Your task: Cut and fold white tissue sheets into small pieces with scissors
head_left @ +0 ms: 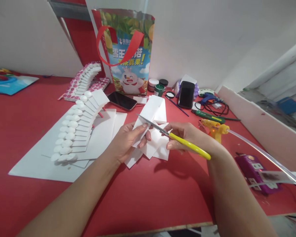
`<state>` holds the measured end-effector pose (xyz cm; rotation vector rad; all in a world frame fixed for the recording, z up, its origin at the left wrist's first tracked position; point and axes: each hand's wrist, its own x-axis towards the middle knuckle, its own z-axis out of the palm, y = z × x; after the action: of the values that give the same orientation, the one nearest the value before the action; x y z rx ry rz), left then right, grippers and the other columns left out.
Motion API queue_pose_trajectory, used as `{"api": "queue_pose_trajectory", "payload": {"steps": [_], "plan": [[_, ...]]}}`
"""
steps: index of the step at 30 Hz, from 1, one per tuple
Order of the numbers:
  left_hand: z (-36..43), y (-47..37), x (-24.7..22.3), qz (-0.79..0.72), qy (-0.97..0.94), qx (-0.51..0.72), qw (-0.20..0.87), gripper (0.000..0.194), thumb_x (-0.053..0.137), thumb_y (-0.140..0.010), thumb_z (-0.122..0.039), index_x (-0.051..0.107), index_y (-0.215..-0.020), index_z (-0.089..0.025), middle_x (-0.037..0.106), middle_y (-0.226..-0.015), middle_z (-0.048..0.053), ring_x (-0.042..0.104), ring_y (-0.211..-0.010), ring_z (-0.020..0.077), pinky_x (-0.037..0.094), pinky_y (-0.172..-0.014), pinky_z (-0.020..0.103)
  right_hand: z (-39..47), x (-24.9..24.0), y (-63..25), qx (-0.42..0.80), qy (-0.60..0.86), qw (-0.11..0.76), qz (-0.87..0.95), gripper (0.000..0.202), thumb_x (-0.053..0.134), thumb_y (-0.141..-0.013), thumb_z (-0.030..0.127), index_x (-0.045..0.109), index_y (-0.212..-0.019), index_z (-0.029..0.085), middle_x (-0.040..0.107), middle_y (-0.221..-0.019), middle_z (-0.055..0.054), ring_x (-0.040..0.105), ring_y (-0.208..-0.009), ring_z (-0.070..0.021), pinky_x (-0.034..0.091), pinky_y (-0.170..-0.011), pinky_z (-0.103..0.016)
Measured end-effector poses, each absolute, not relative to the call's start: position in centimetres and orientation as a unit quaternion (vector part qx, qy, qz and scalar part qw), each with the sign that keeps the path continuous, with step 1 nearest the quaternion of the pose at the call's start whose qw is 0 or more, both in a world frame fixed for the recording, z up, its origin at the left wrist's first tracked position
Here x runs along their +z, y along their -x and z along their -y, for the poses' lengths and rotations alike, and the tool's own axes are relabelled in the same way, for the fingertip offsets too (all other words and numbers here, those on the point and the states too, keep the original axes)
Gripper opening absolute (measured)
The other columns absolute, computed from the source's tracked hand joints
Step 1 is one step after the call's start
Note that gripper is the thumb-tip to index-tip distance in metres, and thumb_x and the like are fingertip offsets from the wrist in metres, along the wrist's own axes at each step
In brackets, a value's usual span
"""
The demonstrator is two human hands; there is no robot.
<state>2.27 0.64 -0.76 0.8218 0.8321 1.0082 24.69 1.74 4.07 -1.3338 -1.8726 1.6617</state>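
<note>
My left hand point(129, 138) is closed on a white paper strip point(149, 107), thumb on top and fingers beneath. In my right hand point(185, 133) is a pair of scissors with yellow handles point(189, 146); their metal blades lie across the strip just beyond my left thumb. Several loose white pieces point(156, 144) are spread on the table under both hands. Left of them stands a curved, stair-like white model point(81, 126), edged with white oval discs, on a white board point(34, 161).
Behind are a phone point(123, 100), a printed bag point(128, 52), paint jars point(159, 89) and a pink-and-white model point(82, 80). A yellow glue gun point(213, 128) with a long clear stick lies right of my right hand, near a purple power strip point(258, 172).
</note>
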Motion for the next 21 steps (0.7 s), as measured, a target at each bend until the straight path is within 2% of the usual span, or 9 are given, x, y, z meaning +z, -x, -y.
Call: {"api": "queue_pose_trajectory", "payload": {"steps": [6, 12, 16, 21], "plan": [[-0.6, -2.1, -0.8, -0.370, -0.353, 0.448, 0.733, 0.021, 0.071, -0.091, -0.029, 0.069, -0.078, -0.013, 0.068, -0.065, 0.000, 0.045, -0.041, 0.0023, 0.038, -0.050, 0.018, -1.7, 4.5, -24.6, 0.555, 0.492, 0.137, 0.657, 0.046, 0.086, -0.072, 0.049, 0.065, -0.099, 0.018, 0.058, -0.062, 0.007, 0.046, -0.047, -0.0063, 0.036, -0.049, -0.022], [-0.7, -2.1, -0.9, -0.355, -0.354, 0.444, 0.743, 0.019, 0.072, -0.091, -0.029, 0.071, -0.079, -0.014, 0.068, -0.065, -0.001, 0.045, -0.042, 0.0008, 0.038, -0.050, 0.015, -1.9, 4.1, -24.8, 0.545, 0.507, 0.121, 0.657, 0.043, 0.083, -0.075, 0.050, 0.065, -0.098, 0.018, 0.051, -0.052, 0.010, 0.043, -0.041, -0.0061, 0.032, -0.043, -0.020], [-0.7, -2.2, -0.7, -0.362, -0.358, 0.438, 0.741, 0.018, 0.072, -0.090, -0.030, 0.072, -0.081, -0.014, 0.068, -0.064, -0.001, 0.045, -0.041, 0.0010, 0.038, -0.049, 0.015, -2.0, 3.8, -25.4, 0.556, 0.509, 0.125, 0.645, 0.042, 0.083, -0.075, 0.048, 0.065, -0.099, 0.019, 0.053, -0.056, 0.009, 0.040, -0.038, -0.0042, 0.029, -0.039, -0.018], [-0.6, -1.7, -0.5, -0.357, -0.380, 0.431, 0.737, 0.026, 0.075, -0.085, -0.039, 0.073, -0.081, -0.013, 0.069, -0.063, 0.002, 0.051, -0.041, 0.0076, 0.042, -0.046, 0.022, -1.8, 4.0, -26.1, 0.592, 0.479, 0.174, 0.624, 0.044, 0.084, -0.072, 0.050, 0.064, -0.096, 0.019, 0.050, -0.056, 0.009, 0.036, -0.035, -0.0036, 0.025, -0.034, -0.018]]}}
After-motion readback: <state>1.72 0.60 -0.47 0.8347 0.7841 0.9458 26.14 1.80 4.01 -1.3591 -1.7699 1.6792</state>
